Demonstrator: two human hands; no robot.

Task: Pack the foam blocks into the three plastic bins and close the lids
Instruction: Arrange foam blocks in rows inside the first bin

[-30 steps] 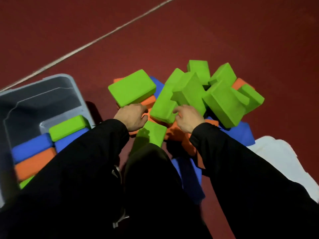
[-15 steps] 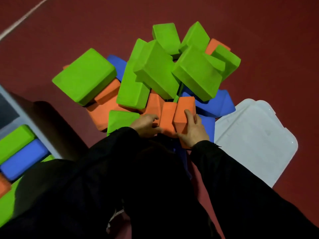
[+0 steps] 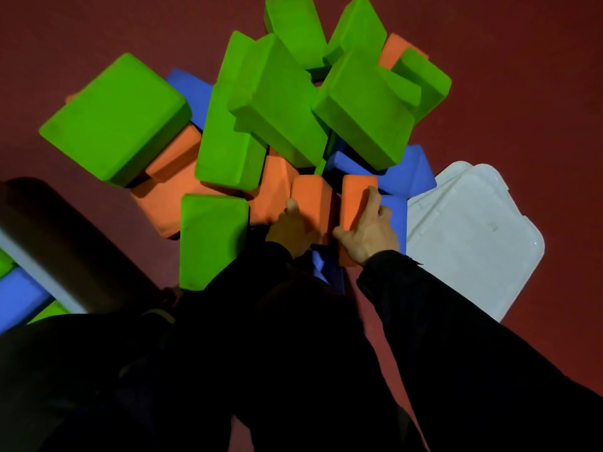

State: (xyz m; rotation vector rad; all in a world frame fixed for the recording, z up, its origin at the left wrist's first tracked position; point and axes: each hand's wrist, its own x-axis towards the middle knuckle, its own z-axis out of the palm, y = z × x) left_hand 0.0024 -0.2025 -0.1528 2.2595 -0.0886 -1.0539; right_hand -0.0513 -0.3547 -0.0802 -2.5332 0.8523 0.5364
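Observation:
A heap of green, orange and blue foam blocks lies on the red floor in front of me. At its near edge stand two orange blocks side by side. My left hand [image 3: 292,228] grips the left orange block [image 3: 311,199], thumb on its left face. My right hand [image 3: 370,228] grips the right orange block [image 3: 355,203], fingers along its right side. A grey plastic bin [image 3: 45,282] at the left edge holds blue and green blocks [image 3: 19,295].
A white bin lid [image 3: 470,236] lies flat on the floor right of the heap. A large green block [image 3: 114,119] sits at the heap's left and another green block [image 3: 208,239] lies just left of my left hand. Dark sleeves fill the bottom.
The view has dropped closer to the heap and the bin has slid to the left edge. My hands left the green blocks and now hold two orange blocks, slightly pulled apart.

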